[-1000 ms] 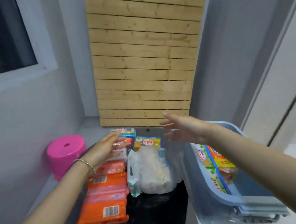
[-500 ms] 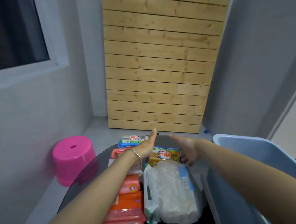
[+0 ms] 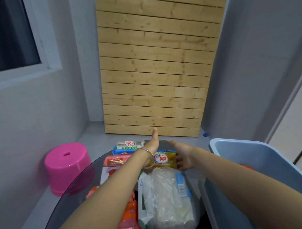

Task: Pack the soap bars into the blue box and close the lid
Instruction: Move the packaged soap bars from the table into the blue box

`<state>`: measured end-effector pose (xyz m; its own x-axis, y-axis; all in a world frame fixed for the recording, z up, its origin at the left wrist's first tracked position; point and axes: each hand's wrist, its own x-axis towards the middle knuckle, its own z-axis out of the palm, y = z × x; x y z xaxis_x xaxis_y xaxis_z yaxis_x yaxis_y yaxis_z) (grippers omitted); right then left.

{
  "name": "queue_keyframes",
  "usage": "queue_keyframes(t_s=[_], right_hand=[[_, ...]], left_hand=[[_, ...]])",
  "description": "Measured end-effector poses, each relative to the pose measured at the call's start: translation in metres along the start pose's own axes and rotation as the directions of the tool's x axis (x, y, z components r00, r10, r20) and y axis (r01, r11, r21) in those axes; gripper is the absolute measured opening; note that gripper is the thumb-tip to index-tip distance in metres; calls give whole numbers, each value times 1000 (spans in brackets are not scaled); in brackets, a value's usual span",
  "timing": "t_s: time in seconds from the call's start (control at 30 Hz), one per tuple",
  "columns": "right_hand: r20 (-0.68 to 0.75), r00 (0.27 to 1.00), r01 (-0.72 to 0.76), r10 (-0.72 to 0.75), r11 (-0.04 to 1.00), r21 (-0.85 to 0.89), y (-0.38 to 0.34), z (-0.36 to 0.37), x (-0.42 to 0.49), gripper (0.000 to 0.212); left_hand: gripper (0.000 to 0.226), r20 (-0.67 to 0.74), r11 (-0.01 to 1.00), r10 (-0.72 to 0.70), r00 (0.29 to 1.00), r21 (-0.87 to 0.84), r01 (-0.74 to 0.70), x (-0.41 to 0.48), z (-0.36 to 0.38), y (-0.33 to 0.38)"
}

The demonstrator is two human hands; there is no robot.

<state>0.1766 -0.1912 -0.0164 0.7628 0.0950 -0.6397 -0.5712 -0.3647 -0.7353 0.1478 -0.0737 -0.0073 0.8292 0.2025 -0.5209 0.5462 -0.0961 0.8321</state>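
A yellow soap pack [image 3: 165, 159] lies at the far middle of the dark round table [image 3: 75, 193]. My left hand [image 3: 151, 150] presses its left side, thumb up, and my right hand [image 3: 182, 157] presses its right side. Behind it sits a blue-green soap pack [image 3: 127, 145]. A pink-red pack [image 3: 114, 160] and several orange packs [image 3: 127, 221] run down the left, partly hidden by my left arm. A clear bag of white soap bars [image 3: 168, 202] lies in the middle. The blue box [image 3: 257, 158] stands open at the right; its lid is out of view.
A pink plastic stool [image 3: 68, 166] stands on the floor left of the table. A wooden slat panel [image 3: 154, 69] leans against the far wall. Grey walls close in on both sides, with a window at the upper left.
Both hands have reached forward and closed in from either side onto the yellow soap pack. The view has shifted left, so less of the blue box shows.
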Motion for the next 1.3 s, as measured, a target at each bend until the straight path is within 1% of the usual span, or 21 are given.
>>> queue_keyframes(t_s=[0.07, 0.13, 0.2, 0.23, 0.27, 0.3, 0.37, 0.4, 0.43, 0.47, 0.5, 0.6, 0.67, 0.77, 0.83, 0.93, 1.0, 1.1, 1.2, 1.23, 1.3], right_hand=[[-19, 998, 60, -59, 997, 46, -2, -4, -8, 57], [-73, 990, 127, -123, 991, 50, -3, -5, -13, 48], [-147, 960, 256, -238, 959, 120, -3, -1, -14, 47], [-195, 931, 344, -309, 922, 179, -4, 0, -13, 47], [-232, 895, 432, -381, 871, 233, -6, 1, -12, 48], [-252, 862, 500, -441, 824, 268, -9, 2, -13, 49], [-243, 831, 555, -501, 773, 306, -17, 4, -18, 51], [-239, 836, 549, -494, 768, 331, -21, 4, -20, 52], [-242, 843, 537, -480, 769, 347, -25, 4, -21, 53], [-248, 850, 525, -464, 776, 349, -28, 3, -22, 55], [-243, 856, 516, -457, 789, 333, -32, 1, -21, 57], [-209, 861, 505, -464, 826, 248, -41, -3, -17, 70], [-213, 870, 486, -444, 846, 218, -46, -3, -12, 72], [-209, 887, 450, -413, 874, 185, -43, -2, -5, 71], [-196, 901, 421, -388, 891, 172, -37, -1, 3, 71], [-172, 911, 400, -375, 905, 144, -34, 2, 6, 72], [-141, 917, 392, -373, 908, 146, -34, 4, 8, 74], [-109, 924, 381, -367, 911, 159, -32, 9, 8, 72], [-101, 925, 379, -367, 909, 172, -31, 11, 5, 67], [-102, 922, 387, -374, 905, 178, -32, 11, 4, 66], [-97, 910, 414, -403, 891, 184, -33, 10, 0, 67]], left_hand=[[96, -2, 997, 26, 1000, -67, -27, -4, -6, 2], [117, -4, 993, 72, 997, -91, -72, -6, -11, 5], [138, -63, 984, 153, 986, -80, -158, 27, -13, 0], [140, -93, 978, 198, 976, -45, -203, 37, -16, -1], [137, -105, 969, 239, 965, -41, -245, 36, -20, 2], [123, -110, 954, 285, 952, -63, -292, 19, -25, 6], [71, -102, 915, 372, 923, -128, -383, -21, -38, 18], [51, -91, 888, 419, 903, -164, -429, -23, -46, 21], [47, -81, 869, 451, 889, -191, -458, -18, -57, 22], [52, -70, 863, 471, 879, -173, -476, -13, -67, 22], [57, -66, 866, 484, 873, -111, -488, -7, -76, 20], [63, -77, 857, 494, 866, 213, -470, 29, -98, 3], [67, -69, 837, 437, 897, 396, -377, 56, -110, -12], [73, -49, 776, 307, 950, 591, -220, 91, -119, -29], [74, 26, 714, 270, 963, 665, -218, 102, -121, -33], [74, 91, 631, 301, 949, 727, -270, 116, -126, -32], [66, 97, 613, 291, 952, 745, -264, 125, -130, -32], [51, 117, 613, 235, 965, 753, -241, 128, -131, -26], [47, 134, 627, 196, 971, 744, -229, 128, -134, -22], [46, 134, 637, 207, 969, 733, -237, 126, -135, -23], [43, 100, 687, 295, 950, 669, -283, 123, -135, -25]])
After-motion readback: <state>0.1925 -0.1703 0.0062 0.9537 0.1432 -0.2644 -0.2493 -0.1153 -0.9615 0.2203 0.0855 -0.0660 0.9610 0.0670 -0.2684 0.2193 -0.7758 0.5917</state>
